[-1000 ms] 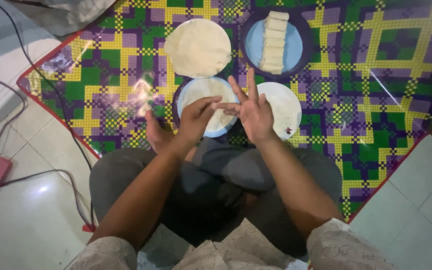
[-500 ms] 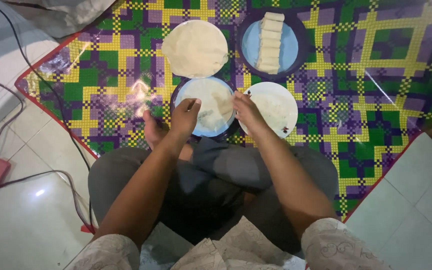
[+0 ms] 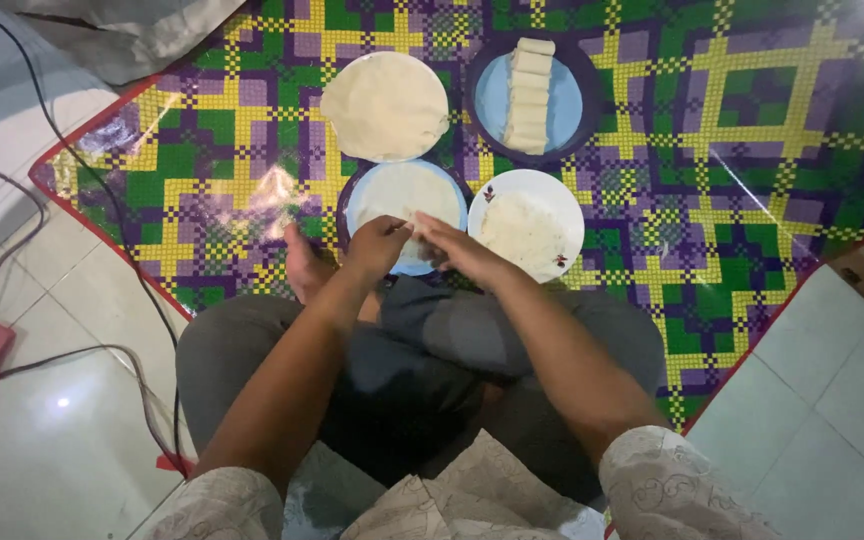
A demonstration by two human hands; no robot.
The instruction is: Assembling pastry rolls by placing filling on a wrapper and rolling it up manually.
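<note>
1. Both hands have dropped lower and closed together since the earlier frame, meeting at the near edge of the wrapper (image 3: 407, 200)
2. Wrapper lies flat on the blue plate (image 3: 352, 215), straight ahead of both hands
3. Left hand (image 3: 377, 245): fingers curled, pinching the near edge
4. Right hand (image 3: 452, 250): fingers extended onto the same edge; how firmly it holds, cannot tell
5. Near edge runs left–right; neither hand is clearly nearer
6. Filling plate (image 3: 527, 225) sits just right; rolls (image 3: 530, 95) and wrapper stack (image 3: 385, 105) beyond
</note>
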